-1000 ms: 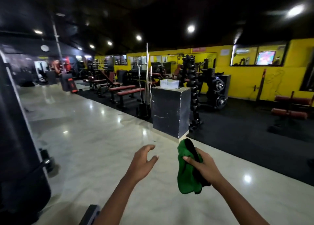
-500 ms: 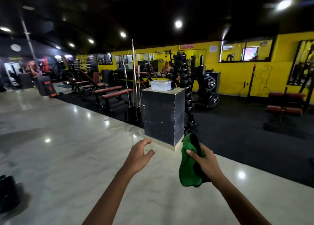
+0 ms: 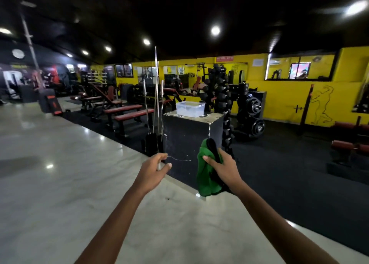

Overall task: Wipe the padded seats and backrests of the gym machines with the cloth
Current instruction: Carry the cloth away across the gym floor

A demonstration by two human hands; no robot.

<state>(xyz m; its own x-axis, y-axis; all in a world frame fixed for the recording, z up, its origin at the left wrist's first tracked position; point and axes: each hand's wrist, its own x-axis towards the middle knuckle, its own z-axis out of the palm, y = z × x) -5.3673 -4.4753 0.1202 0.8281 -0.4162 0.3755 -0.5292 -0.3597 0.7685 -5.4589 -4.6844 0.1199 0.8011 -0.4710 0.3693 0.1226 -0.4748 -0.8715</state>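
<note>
- Risk: my right hand (image 3: 223,167) holds the green cloth (image 3: 207,176) bunched, with most of it hanging loose below the palm; judged, a slack grip could drop it on the pale floor (image 3: 60,184) and dirty it before any pad gets wiped.
- Risk: the black box (image 3: 187,142) stands right ahead at the floor's edge where the dark mat (image 3: 289,174) starts; walking straight on, I could bump it and tip the clear plastic tub (image 3: 190,109) sitting on its top, toward the back corner.
- Risk: upright barbells (image 3: 156,96) stand just beside the box's left edge; brushing them could knock them over.
- Right hand: arm stretched forward, thumb pressed over the cloth, fingers wrapped round it.
- Left hand (image 3: 153,171): arm stretched forward, holds nothing, fingers loosely curled, thumb out to the right.
- Hands near each other, not touching.
- Task targets: red padded benches (image 3: 127,114) sit well apart on the mat, left of the box; more red pads (image 3: 349,146) at far right. No pad is within reach, wiping not started here.
</note>
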